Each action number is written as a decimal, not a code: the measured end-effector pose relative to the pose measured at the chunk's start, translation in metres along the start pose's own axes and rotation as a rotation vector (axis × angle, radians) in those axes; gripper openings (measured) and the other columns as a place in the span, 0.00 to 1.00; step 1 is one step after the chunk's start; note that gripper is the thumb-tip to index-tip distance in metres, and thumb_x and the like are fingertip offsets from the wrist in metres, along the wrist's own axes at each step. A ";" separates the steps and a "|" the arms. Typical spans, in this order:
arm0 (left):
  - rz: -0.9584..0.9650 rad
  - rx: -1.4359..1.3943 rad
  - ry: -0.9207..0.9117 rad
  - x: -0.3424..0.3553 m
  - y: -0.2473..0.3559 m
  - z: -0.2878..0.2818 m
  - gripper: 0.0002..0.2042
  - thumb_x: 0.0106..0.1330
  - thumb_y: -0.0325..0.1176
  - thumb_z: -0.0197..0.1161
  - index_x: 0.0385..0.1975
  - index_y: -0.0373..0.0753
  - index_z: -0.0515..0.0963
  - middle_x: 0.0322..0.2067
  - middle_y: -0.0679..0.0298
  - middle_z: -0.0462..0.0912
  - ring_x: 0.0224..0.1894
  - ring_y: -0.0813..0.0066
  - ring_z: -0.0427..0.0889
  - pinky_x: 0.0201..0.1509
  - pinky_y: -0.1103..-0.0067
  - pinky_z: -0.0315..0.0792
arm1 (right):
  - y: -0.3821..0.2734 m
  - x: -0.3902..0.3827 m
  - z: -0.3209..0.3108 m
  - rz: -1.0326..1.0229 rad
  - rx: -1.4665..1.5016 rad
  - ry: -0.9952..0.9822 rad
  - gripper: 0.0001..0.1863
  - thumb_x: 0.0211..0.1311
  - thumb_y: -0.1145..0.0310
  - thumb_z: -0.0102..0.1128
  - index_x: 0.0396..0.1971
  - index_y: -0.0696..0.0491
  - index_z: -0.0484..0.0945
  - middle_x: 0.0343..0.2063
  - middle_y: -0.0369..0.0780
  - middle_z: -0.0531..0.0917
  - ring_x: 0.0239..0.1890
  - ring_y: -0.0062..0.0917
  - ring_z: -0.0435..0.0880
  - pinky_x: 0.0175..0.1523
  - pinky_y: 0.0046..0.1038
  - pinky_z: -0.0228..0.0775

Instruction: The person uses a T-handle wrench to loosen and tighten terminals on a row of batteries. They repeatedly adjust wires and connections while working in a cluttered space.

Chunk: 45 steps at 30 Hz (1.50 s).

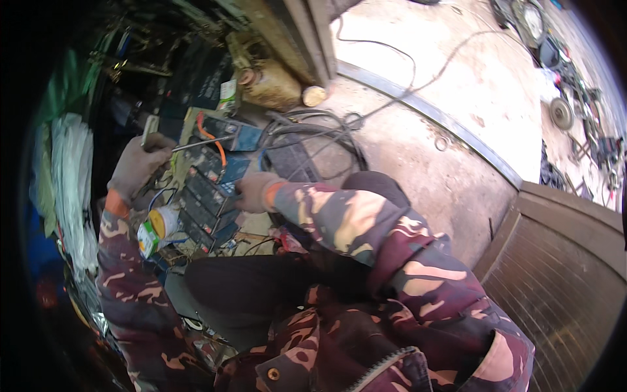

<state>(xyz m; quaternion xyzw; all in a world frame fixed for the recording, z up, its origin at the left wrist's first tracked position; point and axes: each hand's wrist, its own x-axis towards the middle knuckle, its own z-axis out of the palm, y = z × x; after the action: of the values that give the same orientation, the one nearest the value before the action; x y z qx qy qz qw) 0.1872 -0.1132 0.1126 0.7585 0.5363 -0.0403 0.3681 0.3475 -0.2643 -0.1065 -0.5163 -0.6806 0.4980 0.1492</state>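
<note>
My left hand [136, 168], in a greyish glove, is closed round one end of a thin metal rod [201, 144]. The rod points right across an orange cable [223, 155]. My right hand [256, 192], gloved too, has its fingers curled at the end of a row of dark box-shaped blocks [204, 199]. What its fingertips grip there, if anything, is hidden. A blue-ended dark box [247, 138] lies beyond the right hand. Close below the left hand stands a white tub with a yellowish top [163, 222], beside a green-and-white carton [147, 240].
A coil of black cable [358, 147] lies on the concrete beyond my right hand. Behind the boxes sits a dirty yellowish jerrycan [273, 85]. A metal door track [424, 108] crosses the floor, and a brown door panel [562, 261] stands at right. Clear plastic sheeting [72, 189] hangs at left.
</note>
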 end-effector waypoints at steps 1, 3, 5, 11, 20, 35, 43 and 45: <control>0.008 -0.026 -0.011 -0.003 -0.003 -0.001 0.12 0.64 0.28 0.63 0.43 0.27 0.84 0.28 0.66 0.84 0.28 0.82 0.80 0.35 0.81 0.73 | 0.004 0.002 -0.002 -0.002 -0.019 0.027 0.28 0.61 0.49 0.61 0.55 0.51 0.84 0.44 0.51 0.89 0.50 0.48 0.87 0.58 0.44 0.78; 0.008 -0.034 -0.022 -0.006 -0.008 -0.004 0.13 0.64 0.28 0.62 0.45 0.27 0.84 0.27 0.65 0.84 0.28 0.82 0.80 0.35 0.81 0.73 | 0.014 0.003 -0.008 0.064 -0.037 0.032 0.27 0.63 0.49 0.61 0.55 0.51 0.84 0.46 0.52 0.88 0.51 0.48 0.87 0.59 0.44 0.78; 0.010 -0.022 -0.024 -0.007 -0.016 -0.010 0.15 0.63 0.27 0.62 0.47 0.27 0.84 0.27 0.65 0.85 0.28 0.82 0.80 0.34 0.81 0.73 | 0.022 0.003 -0.011 0.061 -0.076 0.069 0.27 0.64 0.48 0.60 0.55 0.51 0.84 0.46 0.52 0.88 0.52 0.49 0.87 0.59 0.43 0.77; -0.036 -0.067 0.011 -0.003 -0.042 -0.020 0.14 0.64 0.30 0.64 0.45 0.30 0.85 0.25 0.66 0.84 0.19 0.87 0.73 0.22 0.83 0.64 | 0.075 -0.031 -0.023 0.096 -0.047 0.205 0.27 0.64 0.48 0.60 0.52 0.55 0.84 0.46 0.52 0.88 0.52 0.48 0.87 0.60 0.42 0.78; 0.161 -0.066 -0.053 0.033 -0.063 -0.020 0.10 0.68 0.34 0.67 0.38 0.32 0.83 0.26 0.66 0.83 0.27 0.81 0.79 0.32 0.79 0.72 | 0.120 -0.112 -0.031 0.424 -0.066 0.201 0.29 0.63 0.46 0.60 0.56 0.51 0.84 0.49 0.53 0.87 0.54 0.48 0.86 0.62 0.42 0.75; -0.117 -0.236 -0.066 0.029 -0.040 -0.018 0.12 0.72 0.37 0.63 0.42 0.34 0.80 0.18 0.61 0.78 0.16 0.69 0.78 0.20 0.73 0.72 | 0.090 -0.121 -0.031 0.304 0.011 0.229 0.28 0.57 0.48 0.62 0.53 0.48 0.87 0.48 0.45 0.89 0.53 0.43 0.87 0.58 0.42 0.78; -0.019 -0.126 -0.077 0.032 -0.049 -0.017 0.13 0.72 0.38 0.63 0.41 0.32 0.82 0.16 0.63 0.78 0.16 0.74 0.78 0.21 0.76 0.71 | 0.090 -0.106 -0.032 0.255 0.000 0.172 0.28 0.59 0.49 0.61 0.55 0.49 0.85 0.49 0.47 0.89 0.54 0.45 0.86 0.59 0.43 0.77; -0.038 -0.150 -0.090 0.029 -0.038 -0.014 0.13 0.72 0.38 0.63 0.40 0.32 0.82 0.16 0.63 0.78 0.16 0.75 0.78 0.22 0.77 0.71 | 0.093 -0.108 -0.032 0.251 0.013 0.160 0.28 0.60 0.49 0.61 0.57 0.49 0.83 0.49 0.48 0.88 0.54 0.45 0.86 0.59 0.43 0.77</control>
<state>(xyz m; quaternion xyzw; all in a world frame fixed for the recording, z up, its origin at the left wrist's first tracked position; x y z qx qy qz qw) 0.1628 -0.0761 0.0903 0.7161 0.5349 -0.0409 0.4466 0.4679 -0.3422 -0.1359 -0.6346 -0.5933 0.4742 0.1429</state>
